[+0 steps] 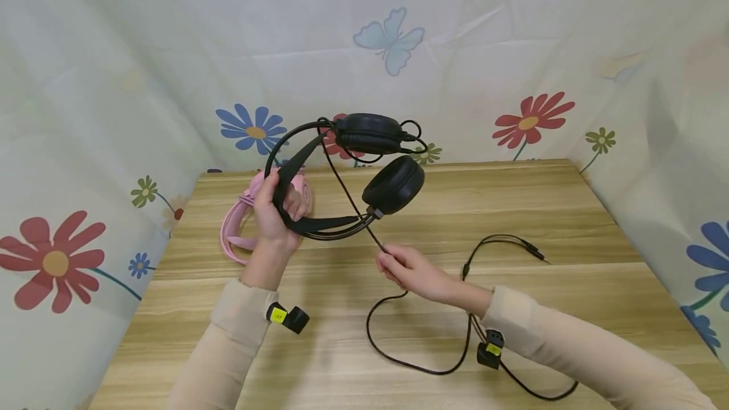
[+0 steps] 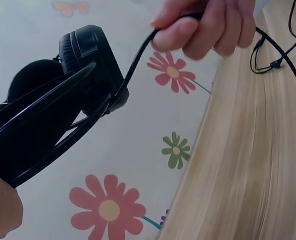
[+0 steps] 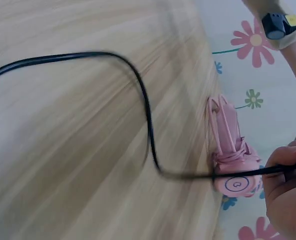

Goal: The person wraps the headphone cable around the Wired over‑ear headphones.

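Black over-ear headphones (image 1: 393,185) are held up above the table, tilted sideways with both ear cups toward the right. My left hand (image 1: 277,207) grips them by the headband, fingers curled round the strap. A thin black cable (image 1: 342,182) runs down from the upper ear cup. My right hand (image 1: 416,273) pinches that cable below the lower ear cup; in the left wrist view the fingers (image 2: 222,25) are curled round it. From the right hand the cable loops over the table, passes under the right forearm, and ends in a split with a plug (image 1: 535,250).
Pink headphones (image 1: 236,226) with their cable bundled lie at the back left of the wooden table (image 1: 455,201), partly behind the left hand. A flower-printed white curtain (image 1: 455,81) stands round the table's back and sides.
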A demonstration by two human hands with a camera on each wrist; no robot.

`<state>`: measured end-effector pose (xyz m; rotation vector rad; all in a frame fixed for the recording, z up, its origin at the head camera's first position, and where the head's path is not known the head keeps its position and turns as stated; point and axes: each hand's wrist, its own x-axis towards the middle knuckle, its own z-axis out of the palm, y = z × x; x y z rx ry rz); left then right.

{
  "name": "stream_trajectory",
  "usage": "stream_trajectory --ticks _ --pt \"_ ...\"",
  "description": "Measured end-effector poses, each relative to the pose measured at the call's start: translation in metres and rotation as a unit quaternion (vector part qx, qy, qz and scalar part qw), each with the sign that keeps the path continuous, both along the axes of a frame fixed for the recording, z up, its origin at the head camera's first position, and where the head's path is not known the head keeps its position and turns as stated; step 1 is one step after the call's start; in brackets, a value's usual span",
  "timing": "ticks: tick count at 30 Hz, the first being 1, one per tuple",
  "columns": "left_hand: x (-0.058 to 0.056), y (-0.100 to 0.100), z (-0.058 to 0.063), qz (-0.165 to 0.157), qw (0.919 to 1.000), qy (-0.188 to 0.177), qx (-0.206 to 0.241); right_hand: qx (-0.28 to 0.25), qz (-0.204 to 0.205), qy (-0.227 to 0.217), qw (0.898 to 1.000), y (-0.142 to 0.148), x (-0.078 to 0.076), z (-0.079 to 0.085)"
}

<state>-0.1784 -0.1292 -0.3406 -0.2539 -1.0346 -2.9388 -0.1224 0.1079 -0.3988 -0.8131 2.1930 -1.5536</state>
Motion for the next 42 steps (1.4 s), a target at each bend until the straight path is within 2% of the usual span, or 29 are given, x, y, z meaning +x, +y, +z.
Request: stream_trajectory --ticks 2,5,8,11,14,18,21,24,28,32,34,40,42 --pt "-0.003 -0.002 -0.001 0.012 0.9999 -0.005 -0.009 0.032 0.01 0.039 0.999 0.004 0.001 0.003" --pt "-0.008 -0.003 -0.002 0.037 0.9992 0.0 -0.016 0.077 0.03 0.099 0.992 0.009 0.002 0.01" --pt "-0.014 -0.004 -0.003 0.06 0.9979 0.006 -0.025 0.109 0.052 0.155 0.981 0.015 -0.003 0.018" --pt "-0.019 -0.005 -0.005 0.077 0.9964 0.004 -0.036 0.132 0.076 0.217 0.964 0.021 -0.011 0.03" --pt "-0.024 -0.006 -0.007 0.095 0.9943 0.004 -0.048 0.151 0.098 0.276 0.944 0.028 -0.024 0.045" --pt "-0.031 -0.006 -0.009 0.12 0.9896 0.001 -0.08 0.158 0.101 0.358 0.915 0.036 -0.044 0.066" --pt "-0.036 -0.005 -0.011 0.128 0.9869 -0.003 -0.099 0.167 0.08 0.427 0.885 0.041 -0.057 0.079" --pt "-0.039 -0.004 -0.012 0.117 0.988 0.002 -0.1 0.186 0.055 0.484 0.853 0.043 -0.067 0.089" --pt "-0.043 -0.002 -0.014 0.097 0.9901 0.01 -0.101 0.206 0.039 0.526 0.824 0.043 -0.077 0.098" --pt "-0.045 -0.001 -0.015 0.085 0.9898 0.004 -0.114 0.216 0.04 0.554 0.803 0.043 -0.087 0.105" --pt "-0.046 -0.001 -0.016 0.08 0.9888 -0.005 -0.125 0.219 0.045 0.563 0.795 0.044 -0.093 0.108" --pt "-0.048 0.001 -0.017 0.071 0.984 -0.021 -0.162 0.2 0.062 0.574 0.791 0.048 -0.112 0.115" --pt "-0.047 0.002 -0.018 0.066 0.9828 -0.023 -0.171 0.196 0.062 0.59 0.781 0.049 -0.118 0.118"
